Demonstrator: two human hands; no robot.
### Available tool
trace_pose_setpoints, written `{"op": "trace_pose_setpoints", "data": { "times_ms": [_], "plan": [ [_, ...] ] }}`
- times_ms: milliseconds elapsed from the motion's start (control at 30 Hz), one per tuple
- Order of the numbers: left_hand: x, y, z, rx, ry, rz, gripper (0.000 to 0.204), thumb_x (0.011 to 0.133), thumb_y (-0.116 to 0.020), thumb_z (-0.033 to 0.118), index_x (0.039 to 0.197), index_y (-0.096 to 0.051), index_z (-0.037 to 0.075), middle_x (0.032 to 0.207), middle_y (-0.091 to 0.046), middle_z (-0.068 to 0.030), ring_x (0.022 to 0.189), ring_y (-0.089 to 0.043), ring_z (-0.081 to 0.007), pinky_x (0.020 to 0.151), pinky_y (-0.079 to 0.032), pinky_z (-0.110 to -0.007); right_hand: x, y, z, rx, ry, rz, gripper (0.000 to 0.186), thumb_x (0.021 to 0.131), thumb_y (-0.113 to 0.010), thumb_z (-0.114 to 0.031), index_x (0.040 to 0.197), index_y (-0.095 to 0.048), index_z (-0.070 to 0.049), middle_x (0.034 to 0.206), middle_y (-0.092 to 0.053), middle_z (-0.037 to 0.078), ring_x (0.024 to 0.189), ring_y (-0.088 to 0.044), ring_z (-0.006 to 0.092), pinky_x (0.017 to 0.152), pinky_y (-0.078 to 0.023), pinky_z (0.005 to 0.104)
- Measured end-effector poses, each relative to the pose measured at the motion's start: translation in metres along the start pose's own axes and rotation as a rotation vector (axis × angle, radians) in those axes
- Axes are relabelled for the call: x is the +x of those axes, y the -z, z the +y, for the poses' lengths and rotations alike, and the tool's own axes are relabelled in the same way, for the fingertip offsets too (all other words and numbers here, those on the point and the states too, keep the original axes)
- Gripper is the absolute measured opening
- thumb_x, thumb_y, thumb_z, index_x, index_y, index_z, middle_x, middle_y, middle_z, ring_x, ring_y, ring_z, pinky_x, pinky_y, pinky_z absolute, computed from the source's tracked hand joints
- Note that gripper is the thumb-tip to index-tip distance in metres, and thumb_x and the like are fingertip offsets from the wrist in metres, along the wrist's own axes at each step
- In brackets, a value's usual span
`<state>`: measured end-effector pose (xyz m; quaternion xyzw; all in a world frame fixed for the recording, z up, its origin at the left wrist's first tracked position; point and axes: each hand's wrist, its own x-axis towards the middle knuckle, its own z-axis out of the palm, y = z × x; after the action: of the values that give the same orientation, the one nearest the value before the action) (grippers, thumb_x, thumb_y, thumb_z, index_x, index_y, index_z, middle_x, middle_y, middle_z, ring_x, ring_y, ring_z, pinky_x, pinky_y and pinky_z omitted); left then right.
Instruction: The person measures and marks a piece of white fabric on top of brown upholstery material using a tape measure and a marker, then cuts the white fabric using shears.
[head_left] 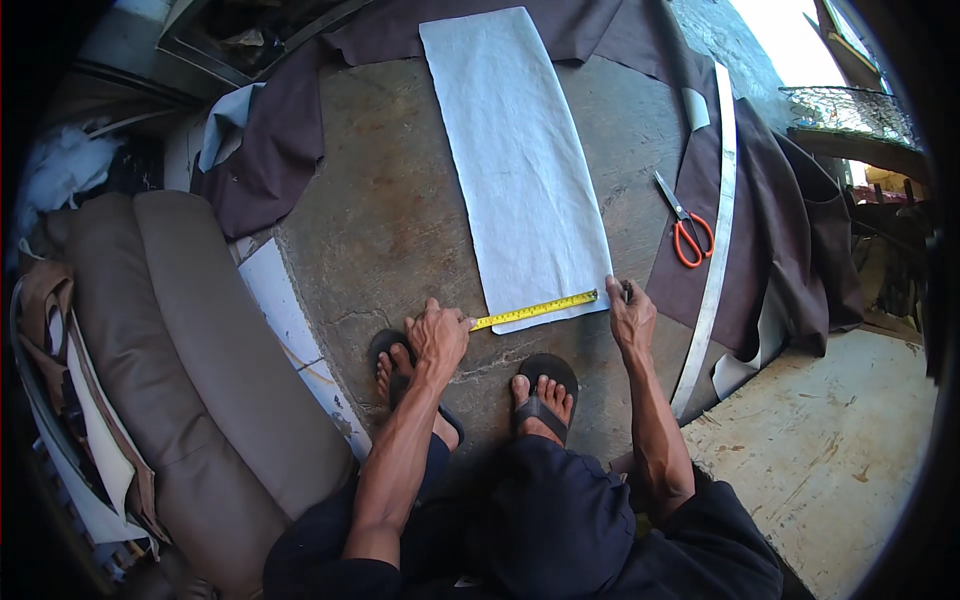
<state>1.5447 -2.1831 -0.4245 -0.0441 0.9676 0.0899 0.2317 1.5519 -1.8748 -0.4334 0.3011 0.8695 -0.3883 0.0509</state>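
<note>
A long pale strip of cloth-like material (525, 180) lies on the floor in front of me, its near end between my hands. A yellow tape measure blade (540, 308) runs across that near end, its tip just short of the right edge. My left hand (438, 338) is closed on the tape measure at the strip's left side; no case shows. At the near right corner, my right hand (632, 318) has its fingers curled, the thumb at the strip's edge. Something small and dark shows between those fingers, too hidden to name.
Orange-handled scissors (688, 228) lie on dark brown sheet material (790, 220) at the right, beside a long pale ruler-like strip (715, 230). A brown padded cushion (200, 380) stands at the left. A stained board (810, 450) is near right. My sandalled feet (545, 395) are close to the strip.
</note>
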Motion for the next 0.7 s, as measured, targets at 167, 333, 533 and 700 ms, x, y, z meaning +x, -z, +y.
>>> {"op": "trace_pose_setpoints", "data": {
  "times_ms": [167, 333, 533, 700],
  "plan": [
    [-0.001, 0.002, 0.005, -0.022, -0.022, -0.03, 0.03, 0.088, -0.072, 0.041, 0.097, -0.08, 0.013, 0.108, -0.064, -0.0164, 0.092, -0.068, -0.0326, 0.091, -0.042, -0.05, 0.002, 0.04, -0.019, 0.156, -0.112, -0.198, 0.089, 0.1, -0.024, -0.073, 0.104, -0.076, -0.001, 0.055, -0.054, 0.005, 0.052, -0.054, 0.0138, 0.056, -0.042, 0.0304],
    [0.0, 0.003, 0.005, -0.007, -0.021, -0.041, 0.03, 0.089, -0.071, 0.041, 0.097, -0.079, 0.013, 0.106, -0.064, -0.018, 0.093, -0.067, -0.0334, 0.09, -0.041, -0.049, -0.002, 0.024, 0.007, 0.329, 0.141, -0.117, 0.03, 0.097, -0.063, -0.027, 0.109, -0.072, -0.001, 0.081, -0.071, 0.008, 0.076, -0.067, 0.0185, 0.07, -0.052, 0.0324],
    [-0.001, 0.011, 0.013, -0.033, -0.003, -0.087, 0.032, 0.089, -0.071, 0.041, 0.099, -0.078, 0.011, 0.109, -0.064, -0.0188, 0.1, -0.065, -0.0356, 0.096, -0.041, -0.052, -0.01, 0.022, 0.021, 0.102, 0.32, -0.055, 0.019, 0.089, -0.067, -0.017, 0.101, -0.071, -0.002, 0.087, -0.069, 0.016, 0.078, -0.07, 0.0291, 0.073, -0.054, 0.0374],
    [0.0, 0.007, 0.009, -0.029, 0.003, -0.084, 0.032, 0.089, -0.071, 0.041, 0.1, -0.078, 0.012, 0.11, -0.064, -0.0187, 0.101, -0.065, -0.0353, 0.095, -0.041, -0.051, -0.01, 0.015, 0.026, 0.096, 0.466, 0.012, 0.017, 0.088, -0.067, -0.015, 0.099, -0.07, -0.002, 0.086, -0.068, 0.017, 0.078, -0.068, 0.0327, 0.072, -0.054, 0.0393]
  ]
}}
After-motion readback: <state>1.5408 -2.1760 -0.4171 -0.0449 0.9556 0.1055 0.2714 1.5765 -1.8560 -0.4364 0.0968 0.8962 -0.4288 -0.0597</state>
